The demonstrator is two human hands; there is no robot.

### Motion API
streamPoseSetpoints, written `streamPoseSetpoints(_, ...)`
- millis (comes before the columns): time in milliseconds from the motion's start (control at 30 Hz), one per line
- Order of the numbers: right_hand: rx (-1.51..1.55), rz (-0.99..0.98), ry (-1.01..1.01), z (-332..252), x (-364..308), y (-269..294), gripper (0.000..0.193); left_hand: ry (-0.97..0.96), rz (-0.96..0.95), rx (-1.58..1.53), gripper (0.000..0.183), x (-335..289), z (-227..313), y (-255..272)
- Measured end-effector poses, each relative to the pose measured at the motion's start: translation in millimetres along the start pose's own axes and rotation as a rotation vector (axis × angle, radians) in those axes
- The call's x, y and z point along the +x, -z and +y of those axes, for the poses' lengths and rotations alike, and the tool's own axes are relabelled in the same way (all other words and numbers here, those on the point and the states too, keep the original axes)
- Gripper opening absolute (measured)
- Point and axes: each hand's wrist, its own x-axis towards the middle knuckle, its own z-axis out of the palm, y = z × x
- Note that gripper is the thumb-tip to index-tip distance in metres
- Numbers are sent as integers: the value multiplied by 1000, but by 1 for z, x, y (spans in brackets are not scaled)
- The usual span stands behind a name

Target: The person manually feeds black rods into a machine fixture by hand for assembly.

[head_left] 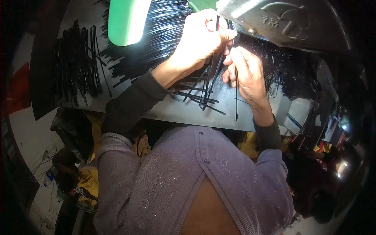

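Observation:
My left hand (199, 37) is closed around a few thin black strips (212, 76) that hang down toward the table, and its thumb and finger pinch together near the metal housing. My right hand (246, 74), just below and to the right, pinches one slim black strip (236, 105) whose lower end points toward the table's near edge. Under the hands, several loose black strips (196, 95) lie crossed on the grey metal tabletop (168, 113). The exact kind of strip cannot be made out. Both hands sit close together under bright light.
A grey metal housing (282, 23) with an embossed emblem overhangs at the upper right. A green and white lamp (127, 23) hangs at the upper left. Piles of black strips lie at the left (76, 64), behind my left hand (156, 43) and at the right (290, 66), beside a pale box (298, 111).

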Motion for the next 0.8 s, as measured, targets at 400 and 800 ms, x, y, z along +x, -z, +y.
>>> streamPoseSetpoints(400,317,-50,-113,-6,-1,-4,30,-10,109,-217,6,-8,-6,-11)
streamPoseSetpoints(800,-93,-4,-36,-4,2,4,26,-17,44,-124,4,-5,0,-7)
